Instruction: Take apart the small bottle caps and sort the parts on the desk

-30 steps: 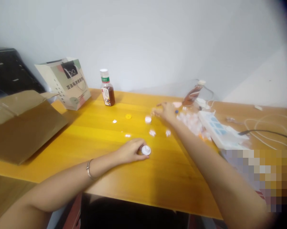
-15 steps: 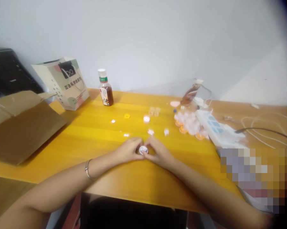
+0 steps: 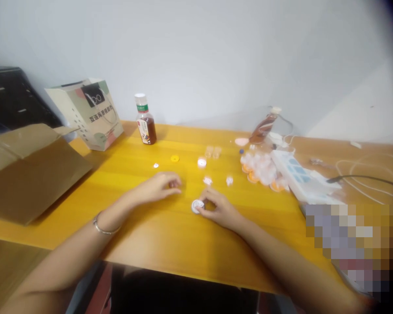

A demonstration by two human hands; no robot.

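Note:
My right hand [image 3: 217, 209] rests on the yellow table [image 3: 170, 235], its fingers closed on a small white round cap [image 3: 196, 206]. My left hand [image 3: 160, 186], with a bracelet on the wrist, lies a little to the left and farther back, fingers curled over a small white bit near its fingertips; whether it holds it I cannot make out. Small white pieces [image 3: 208, 180] and another white cap [image 3: 202, 163] lie just beyond the hands, with a yellow ring [image 3: 174, 158] farther left.
A brown liquid bottle [image 3: 145, 124] and a paper gift bag [image 3: 90, 114] stand at the back left, a cardboard box [image 3: 26, 170] at the left edge. A heap of small cups [image 3: 261, 170], a tipped bottle [image 3: 263, 126], a power strip [image 3: 299, 174] and cables lie at the right.
My right hand came back from the far heap to the white cap and now holds it. My left hand let go of the cap and moved left and away.

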